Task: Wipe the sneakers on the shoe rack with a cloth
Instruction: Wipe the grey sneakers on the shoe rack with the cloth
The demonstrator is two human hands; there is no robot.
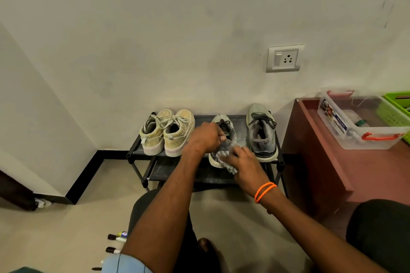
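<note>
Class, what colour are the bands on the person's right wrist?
Orange: two thin bands on the wrist behind the right hand, seen in the head view.

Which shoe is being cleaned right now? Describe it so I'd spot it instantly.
Look below the wall socket to the black shoe rack. On its top shelf, it is the grey sneaker third from the left. Unlike its neighbours, the left hand holds it while the right hand presses a cloth on it.

Black shoe rack (200, 120) against wall, top shelf with yellow sneakers (166, 132) and grey sneakers (261, 133).
</note>
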